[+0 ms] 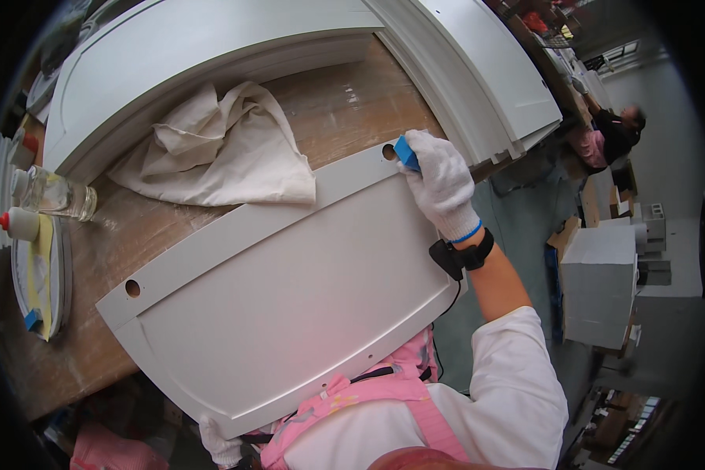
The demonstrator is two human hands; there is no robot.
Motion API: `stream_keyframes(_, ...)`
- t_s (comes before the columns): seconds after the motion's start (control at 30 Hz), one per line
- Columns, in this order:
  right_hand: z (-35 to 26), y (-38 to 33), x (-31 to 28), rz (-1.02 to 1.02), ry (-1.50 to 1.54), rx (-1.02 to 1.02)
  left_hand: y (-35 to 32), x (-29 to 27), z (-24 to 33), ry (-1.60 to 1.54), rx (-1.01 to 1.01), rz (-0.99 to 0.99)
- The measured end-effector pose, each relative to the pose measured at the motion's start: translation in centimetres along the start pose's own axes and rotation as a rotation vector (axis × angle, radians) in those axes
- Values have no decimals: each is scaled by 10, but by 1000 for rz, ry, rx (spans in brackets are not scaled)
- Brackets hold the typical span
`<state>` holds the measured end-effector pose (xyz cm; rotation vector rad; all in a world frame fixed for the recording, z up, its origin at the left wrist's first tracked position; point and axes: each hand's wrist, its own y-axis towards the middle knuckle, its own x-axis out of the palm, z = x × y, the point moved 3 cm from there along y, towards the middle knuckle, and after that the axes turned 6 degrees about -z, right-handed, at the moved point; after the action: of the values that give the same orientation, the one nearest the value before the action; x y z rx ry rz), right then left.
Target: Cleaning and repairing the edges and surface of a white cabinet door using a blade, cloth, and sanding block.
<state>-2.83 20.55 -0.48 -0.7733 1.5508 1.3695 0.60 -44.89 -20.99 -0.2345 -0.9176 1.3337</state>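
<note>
A white cabinet door [290,290] with a recessed panel and round holes near two corners lies across the table's near edge. My right hand [440,176], in a white knit glove, pinches a small blue block [406,153] against the door's far right corner, right beside a round hole. At the near left corner, my gloved left hand [221,448] grips the door's edge; some of its fingers are hidden. A crumpled cream cloth [227,153] lies past the door and touches its far edge.
Larger white panels [204,35] stand at the back of the wooden table [39,376]. On the left are a clear bottle [66,196], a red-tipped squeeze bottle [22,224] and a tray [64,274] with yellow sheet and another blue block [33,319]. A person [615,137] works far right.
</note>
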Motion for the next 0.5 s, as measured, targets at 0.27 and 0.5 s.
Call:
stream_keyframes(0.27, -1, -2, -2, 57, -8, -52, 14, -24, 2, -246, -240, -140)
stream_keyframes(0.5, 8, -2, 5, 79, -6, -58, 27, -25, -4, -277, -348, -273)
